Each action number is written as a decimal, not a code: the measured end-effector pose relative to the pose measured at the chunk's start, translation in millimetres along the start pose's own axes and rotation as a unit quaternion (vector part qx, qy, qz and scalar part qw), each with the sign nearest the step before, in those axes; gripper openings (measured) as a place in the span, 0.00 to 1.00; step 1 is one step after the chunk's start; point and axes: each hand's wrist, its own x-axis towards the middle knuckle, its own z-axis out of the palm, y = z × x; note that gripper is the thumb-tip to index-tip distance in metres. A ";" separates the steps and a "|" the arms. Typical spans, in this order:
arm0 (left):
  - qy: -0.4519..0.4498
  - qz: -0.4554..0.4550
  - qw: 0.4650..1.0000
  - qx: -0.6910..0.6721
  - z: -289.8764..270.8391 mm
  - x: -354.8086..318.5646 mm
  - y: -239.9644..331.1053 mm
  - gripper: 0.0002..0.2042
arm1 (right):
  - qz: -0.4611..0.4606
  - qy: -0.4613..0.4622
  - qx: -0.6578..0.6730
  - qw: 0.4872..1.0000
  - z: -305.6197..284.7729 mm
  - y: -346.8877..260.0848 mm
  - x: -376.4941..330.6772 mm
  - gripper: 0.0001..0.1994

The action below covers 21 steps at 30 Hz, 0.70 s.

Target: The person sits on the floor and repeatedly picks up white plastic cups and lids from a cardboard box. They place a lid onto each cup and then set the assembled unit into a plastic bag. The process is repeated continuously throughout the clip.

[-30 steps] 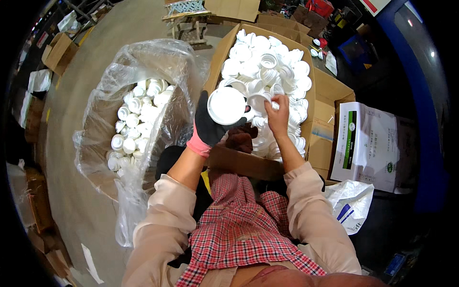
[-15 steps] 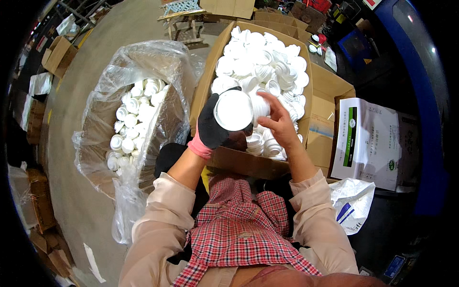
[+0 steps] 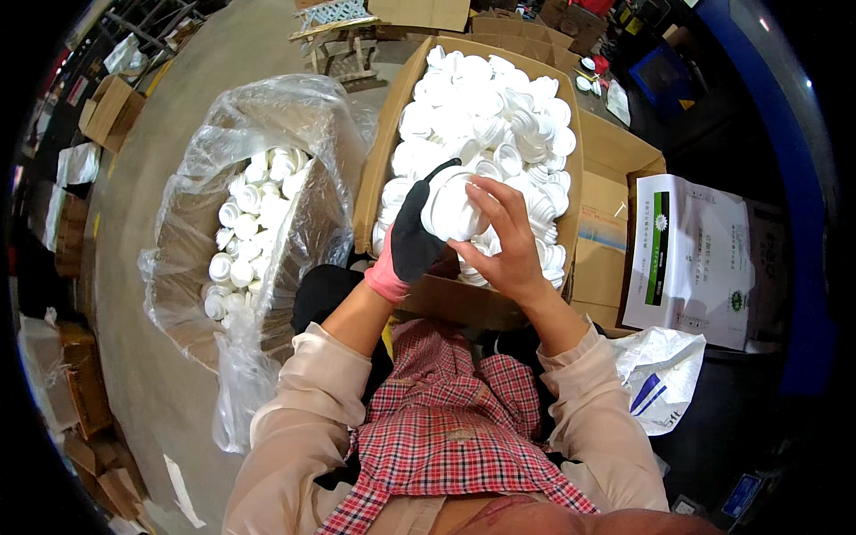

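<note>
A short stack of white round plastic lids (image 3: 446, 209) is held over the near side of an open cardboard carton (image 3: 464, 299). My left hand (image 3: 415, 236), in a black glove with a pink cuff, is closed around the stack's left side. Bare, my right hand (image 3: 510, 245) grips its right side, the fingertips on the upper edge and the thumb below. How many lids are in the stack I cannot tell. Loose white lids (image 3: 486, 98) fill the carton beneath and beyond my hands, some nested together.
Left of the carton, a box lined with clear plastic (image 3: 192, 236) contains more white lids (image 3: 242, 236). A white printed carton (image 3: 687, 259) lies at the right, with a white plastic bag (image 3: 664, 379) nearer me. A small stool (image 3: 339, 45) stands at the back.
The lid stack has tilted, its flat face turning away from me. My right hand's fingers have closed onto its right side. My left hand has shifted slightly right.
</note>
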 end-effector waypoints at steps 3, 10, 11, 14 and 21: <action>0.005 0.003 1.000 0.012 -2.3 0.6 -1.5 0.29 | -0.005 -0.002 -0.007 1.000 0.3 -2.9 1.6 0.34; 0.003 0.023 0.998 0.061 -4.4 0.5 3.8 0.28 | -0.003 -0.006 -0.008 1.000 1.7 -4.9 2.1 0.34; 0.005 0.024 0.998 0.054 -3.1 0.0 6.9 0.28 | -0.004 -0.004 -0.007 1.000 2.2 -4.9 2.1 0.34; 0.026 -0.041 0.996 -0.070 -1.0 -1.8 8.4 0.29 | -0.004 -0.009 -0.009 1.000 3.8 -7.5 3.8 0.34; -0.023 -0.149 0.982 -0.113 8.5 0.9 37.1 0.34 | 0.121 0.023 0.132 0.984 5.0 0.4 4.2 0.32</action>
